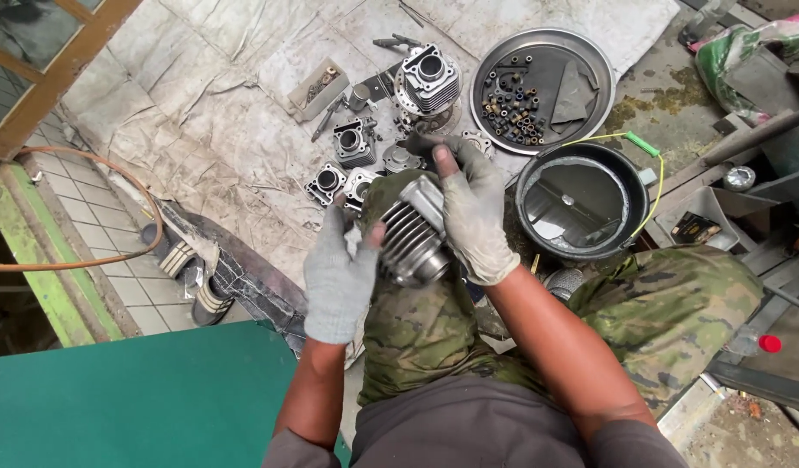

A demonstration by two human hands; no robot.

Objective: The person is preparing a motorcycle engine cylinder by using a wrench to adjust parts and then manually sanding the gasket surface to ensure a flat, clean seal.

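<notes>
Finned engine cylinder: clasped between gloved left hand and right hand, over lap; crumpled ground cloth beyond hands.

Daylight falls on a creased grey tarp spread over the ground, beside pale floor tiles, a green mat and a wooden frame.

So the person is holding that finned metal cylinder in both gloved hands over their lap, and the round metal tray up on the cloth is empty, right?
Not quite. The head view shows the round metal tray holds a pile of small nuts and fittings plus a dark rag. The rest stands: left hand and right hand, both gloved, hold the finned metal cylinder over the lap.
</notes>
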